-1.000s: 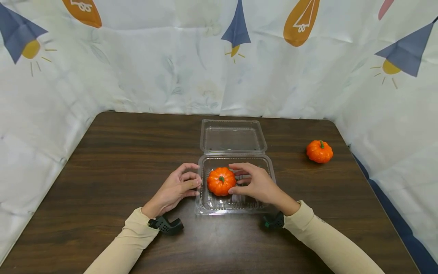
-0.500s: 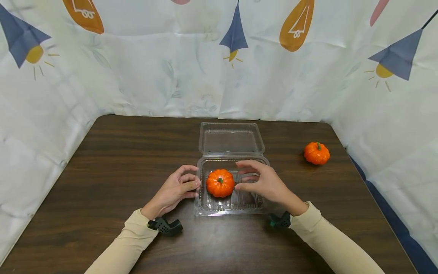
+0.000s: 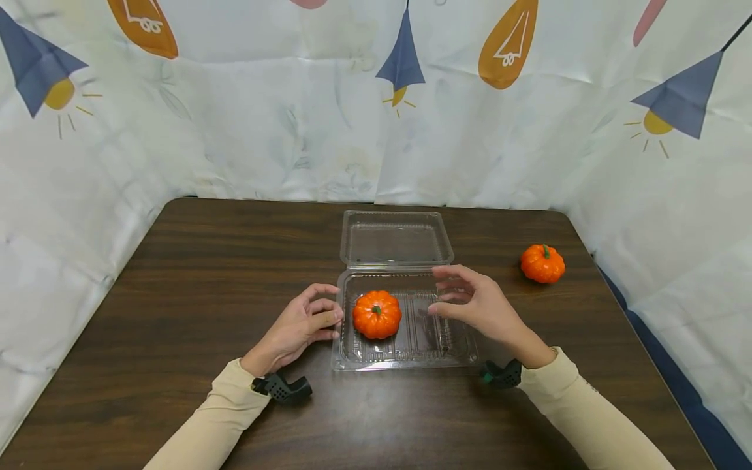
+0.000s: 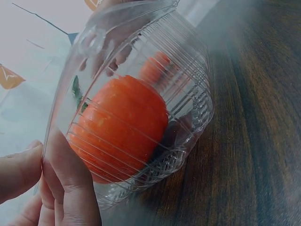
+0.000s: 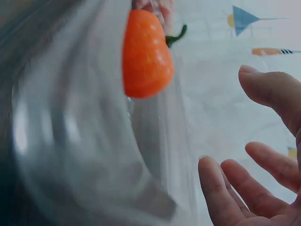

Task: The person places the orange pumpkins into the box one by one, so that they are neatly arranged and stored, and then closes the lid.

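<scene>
A clear plastic clamshell container (image 3: 405, 358) lies on the table, its lid (image 3: 396, 238) folded back flat behind the base. In the left half of the base sits an orange mini pumpkin (image 3: 376, 314) with a green stem. My left hand (image 3: 302, 329) pinches the container's left rim; the left wrist view shows thumb and fingers (image 4: 73, 193) on either side of the plastic edge. Over the right side of the base hovers my right hand (image 3: 484, 307), fingers parted and holding nothing. Its spread fingers (image 5: 263, 94) stand apart from the pumpkin in the right wrist view.
A second orange mini pumpkin (image 3: 542, 264) rests on the dark wooden table (image 3: 235, 261) at the back right. White patterned cloth (image 3: 264, 117) hangs behind the table and along both sides. Both wrists wear black camera mounts (image 3: 284, 387).
My right hand has let go of the pumpkin in the container and drawn away to the right. The left hand stays at the rim. The head view has shifted slightly.
</scene>
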The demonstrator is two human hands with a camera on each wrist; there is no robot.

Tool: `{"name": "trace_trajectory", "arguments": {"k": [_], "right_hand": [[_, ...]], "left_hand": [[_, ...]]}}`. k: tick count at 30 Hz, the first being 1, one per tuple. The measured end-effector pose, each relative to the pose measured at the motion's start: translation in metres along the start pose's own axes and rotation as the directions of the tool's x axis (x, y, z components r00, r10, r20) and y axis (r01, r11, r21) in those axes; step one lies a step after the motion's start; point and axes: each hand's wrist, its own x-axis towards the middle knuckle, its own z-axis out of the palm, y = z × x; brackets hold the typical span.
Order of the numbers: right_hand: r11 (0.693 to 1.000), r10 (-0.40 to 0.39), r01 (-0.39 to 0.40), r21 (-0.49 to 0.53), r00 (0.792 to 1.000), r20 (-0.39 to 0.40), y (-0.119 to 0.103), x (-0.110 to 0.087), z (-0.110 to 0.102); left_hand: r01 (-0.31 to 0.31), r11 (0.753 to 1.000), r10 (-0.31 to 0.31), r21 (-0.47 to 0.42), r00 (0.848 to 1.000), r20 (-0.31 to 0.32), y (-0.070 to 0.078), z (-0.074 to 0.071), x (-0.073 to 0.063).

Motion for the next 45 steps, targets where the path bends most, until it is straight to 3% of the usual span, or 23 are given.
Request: {"name": "trace_trajectory", "arguments": {"k": [21,32,37,45], "right_hand": [[0.996,0.042,-0.053,-0.065,0.986,-0.16,0.023,-0.018,-0.074],[0.976,0.034,-0.106,-0.189,0.938,-0.345,0.045,-0.027,-0.119],[0.964,0.061,-0.153,-0.219,0.924,-0.378,0.056,-0.03,-0.14],[0.964,0.096,-0.191,-0.185,0.899,-0.427,0.073,-0.032,-0.164]], "left_hand": [[0.004,1.0,-0.004,0.005,1.0,-0.005,0.0,-0.002,0.001],[0.001,1.0,-0.001,-0.009,1.0,-0.001,-0.001,-0.001,0.002],[-0.001,1.0,0.001,-0.007,1.0,0.002,0.0,-0.001,0.001],[0.006,1.0,-0.006,-0.014,1.0,0.002,0.0,-0.001,0.001]]}}
